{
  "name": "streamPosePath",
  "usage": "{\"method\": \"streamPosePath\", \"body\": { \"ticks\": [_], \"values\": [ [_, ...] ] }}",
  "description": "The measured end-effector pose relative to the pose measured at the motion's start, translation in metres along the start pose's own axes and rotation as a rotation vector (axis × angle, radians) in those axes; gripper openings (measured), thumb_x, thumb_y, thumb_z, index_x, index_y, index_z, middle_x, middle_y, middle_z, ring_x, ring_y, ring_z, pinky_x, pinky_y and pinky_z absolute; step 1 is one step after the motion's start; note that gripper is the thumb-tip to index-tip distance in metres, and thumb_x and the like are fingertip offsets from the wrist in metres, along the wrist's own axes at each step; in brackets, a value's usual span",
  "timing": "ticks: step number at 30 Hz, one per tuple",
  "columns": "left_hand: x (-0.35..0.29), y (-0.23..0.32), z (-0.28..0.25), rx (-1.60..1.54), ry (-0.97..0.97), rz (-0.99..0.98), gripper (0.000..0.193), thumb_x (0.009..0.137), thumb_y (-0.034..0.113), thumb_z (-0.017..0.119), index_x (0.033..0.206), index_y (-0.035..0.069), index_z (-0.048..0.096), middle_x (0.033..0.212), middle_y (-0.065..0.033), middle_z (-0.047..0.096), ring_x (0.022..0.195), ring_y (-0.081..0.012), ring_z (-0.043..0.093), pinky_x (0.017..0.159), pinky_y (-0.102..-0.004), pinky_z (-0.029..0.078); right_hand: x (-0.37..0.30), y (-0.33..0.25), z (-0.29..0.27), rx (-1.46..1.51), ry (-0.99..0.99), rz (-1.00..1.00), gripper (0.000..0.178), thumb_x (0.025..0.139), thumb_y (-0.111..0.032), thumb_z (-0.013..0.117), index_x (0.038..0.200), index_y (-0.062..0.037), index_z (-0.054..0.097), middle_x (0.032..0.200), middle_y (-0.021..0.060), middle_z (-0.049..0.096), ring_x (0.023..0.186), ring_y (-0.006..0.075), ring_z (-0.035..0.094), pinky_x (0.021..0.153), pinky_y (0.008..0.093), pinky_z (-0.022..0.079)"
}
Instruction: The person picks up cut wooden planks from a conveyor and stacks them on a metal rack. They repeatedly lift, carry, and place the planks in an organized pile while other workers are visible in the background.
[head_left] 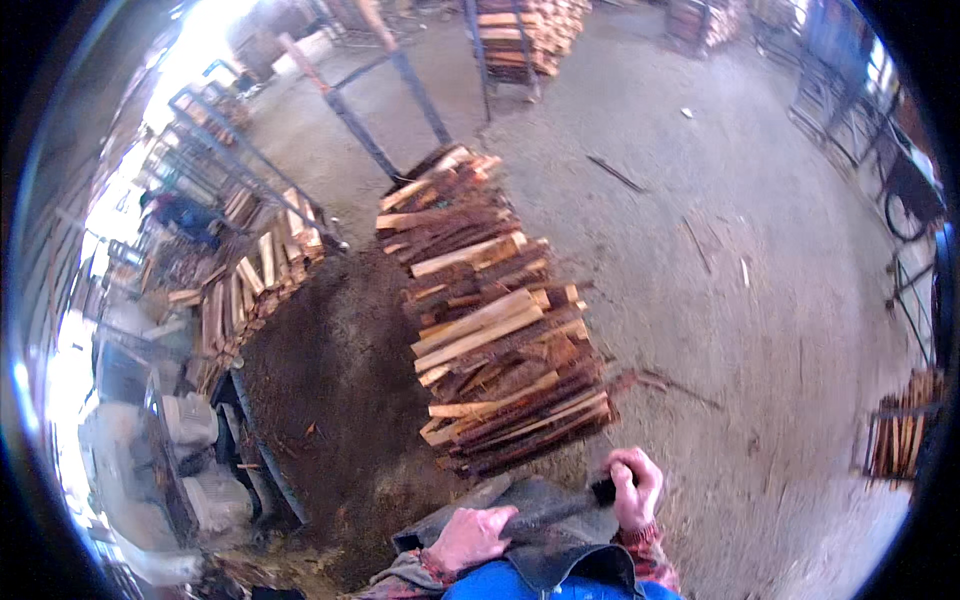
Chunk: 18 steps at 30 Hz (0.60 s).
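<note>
A dark grey sheet like an apron (545, 520) spreads in front of my body, above blue clothing (490, 583). My left hand (470, 538) lies over its left part, with fingers stretched toward the right. Closed at the sheet's right end, my right hand (636, 490) has its thumb uppermost and a black edge showing beside the fingers. Just beyond both hands, a long stack of split firewood (500, 335) runs away from me, its pieces lying crosswise in brown and pale tones. Neither hand touches the wood.
Upright metal bars (365, 135) rise at the stack's far end. More firewood (255, 275) lies left, near a bent-over person (185, 218). Machinery (195, 450) stands at lower left. Another wood pile (525, 35) is far ahead; a rack of wood (900, 435) stands right. Loose sticks (615, 173) litter the floor.
</note>
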<state>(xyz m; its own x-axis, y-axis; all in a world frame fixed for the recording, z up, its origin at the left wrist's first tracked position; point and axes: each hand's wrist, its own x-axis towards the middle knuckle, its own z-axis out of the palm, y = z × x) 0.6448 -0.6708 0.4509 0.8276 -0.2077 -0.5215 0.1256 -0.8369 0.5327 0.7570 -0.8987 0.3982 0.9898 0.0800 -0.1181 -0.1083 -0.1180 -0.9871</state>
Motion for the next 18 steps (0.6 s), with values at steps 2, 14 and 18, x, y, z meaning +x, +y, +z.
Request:
{"method": "streamPosePath", "body": {
  "ticks": [2, 14, 18],
  "values": [
    [-0.001, -0.004, 0.011, -0.013, 0.041, -0.014, 0.042, 0.071, 0.026, 0.067, 0.109, 0.009, 0.060, 0.093, -0.0150, 0.065, 0.082, -0.0323, 0.063, 0.071, -0.0406, 0.051, 0.003, 0.002, 0.002, 0.002, -0.033, 0.018, 0.010, 0.079, -0.002, 0.052, 0.078, 0.0012, 0.061, 0.071, 0.0062, 0.058, 0.067, 0.0143, 0.055, 0.062, 0.0263, 0.044],
    [-0.003, -0.012, 0.044, 0.134, 0.384, -0.050, 0.025, 0.073, 0.022, 0.067, 0.093, 0.007, 0.064, 0.078, -0.0186, 0.065, 0.074, -0.0357, 0.063, 0.066, -0.0417, 0.050, -0.011, 0.053, 0.019, 0.020, -0.118, -0.218, 0.018, 0.085, -0.016, 0.056, 0.092, 0.0004, 0.058, 0.083, 0.0146, 0.058, 0.079, 0.0266, 0.059, 0.072, 0.0339, 0.047],
    [-0.004, -0.026, 0.049, 0.160, 0.370, -0.047, 0.024, 0.072, 0.020, 0.067, 0.092, 0.007, 0.063, 0.079, -0.0178, 0.065, 0.075, -0.0345, 0.063, 0.067, -0.0419, 0.050, -0.013, 0.058, 0.021, -0.015, -0.178, -0.180, 0.016, 0.087, -0.016, 0.055, 0.093, -0.0014, 0.058, 0.083, 0.0085, 0.057, 0.080, 0.0182, 0.056, 0.074, 0.0305, 0.046]
  ]
}}
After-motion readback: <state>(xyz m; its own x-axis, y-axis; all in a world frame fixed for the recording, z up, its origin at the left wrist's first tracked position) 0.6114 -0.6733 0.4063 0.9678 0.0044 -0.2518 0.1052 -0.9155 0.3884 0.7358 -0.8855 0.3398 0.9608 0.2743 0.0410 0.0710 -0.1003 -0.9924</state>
